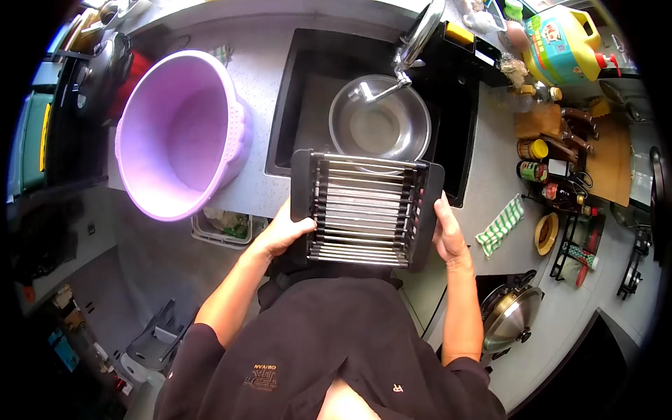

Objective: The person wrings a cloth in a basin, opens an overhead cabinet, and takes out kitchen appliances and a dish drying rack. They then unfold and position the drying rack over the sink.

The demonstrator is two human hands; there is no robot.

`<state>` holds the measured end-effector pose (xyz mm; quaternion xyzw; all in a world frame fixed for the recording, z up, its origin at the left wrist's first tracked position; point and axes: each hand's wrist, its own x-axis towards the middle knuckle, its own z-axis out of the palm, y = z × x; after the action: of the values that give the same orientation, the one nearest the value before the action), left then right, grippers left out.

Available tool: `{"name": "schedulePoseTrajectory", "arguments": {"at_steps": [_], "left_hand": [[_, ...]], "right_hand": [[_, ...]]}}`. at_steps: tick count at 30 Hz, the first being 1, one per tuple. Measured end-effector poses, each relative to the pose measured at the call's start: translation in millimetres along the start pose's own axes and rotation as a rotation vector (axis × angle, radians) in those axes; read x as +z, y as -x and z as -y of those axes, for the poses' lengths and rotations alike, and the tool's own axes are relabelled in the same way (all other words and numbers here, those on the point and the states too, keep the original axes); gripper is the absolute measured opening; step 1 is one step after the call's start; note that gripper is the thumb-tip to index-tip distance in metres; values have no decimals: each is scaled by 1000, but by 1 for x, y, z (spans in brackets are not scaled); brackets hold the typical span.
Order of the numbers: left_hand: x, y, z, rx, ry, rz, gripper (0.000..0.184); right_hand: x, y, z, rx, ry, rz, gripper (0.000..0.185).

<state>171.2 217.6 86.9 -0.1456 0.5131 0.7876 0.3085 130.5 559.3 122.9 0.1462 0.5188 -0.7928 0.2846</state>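
Between my two hands is a dish drying rack point(360, 210) with metal bars and dark plastic sides, held in front of my body at the sink's near edge. My left hand point(285, 229) grips its left side, with the thumb over the frame. Along the right side, my right hand point(449, 231) is closed on the dark end panel; some of its fingers are hidden behind it. Just beyond the rack, a round steel basin point(380, 119) sits in the black sink point(302, 91), beneath the faucet point(413, 49).
A large purple tub point(183, 133) stands on the counter left of the sink. To the right lie a green-striped cloth point(501, 225), several bottles and a knife block point(539, 122). A lidded pot point(514, 318) is near my right elbow. Below the tub is a bin point(222, 227).
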Motion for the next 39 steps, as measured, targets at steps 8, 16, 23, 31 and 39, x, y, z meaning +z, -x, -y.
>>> {"name": "schedulePoseTrajectory", "arguments": {"at_steps": [8,16,23,31,39], "left_hand": [[-2,0,12,-28,16,-159,66],[11,24,-5,62,58,-312,67],[-17,36,19,-19,159,-401,44],[-15,36,35,46,407,-655,55],[-23,11,54,76,284,-838,42]], "right_hand": [[7,-35,-5,103,288,-35,79],[-17,-61,50,79,344,-32,72],[-30,-99,61,138,115,238,74],[-208,-244,-132,254,972,-731,68],[-183,-210,-94,179,1047,-1059,35]]}}
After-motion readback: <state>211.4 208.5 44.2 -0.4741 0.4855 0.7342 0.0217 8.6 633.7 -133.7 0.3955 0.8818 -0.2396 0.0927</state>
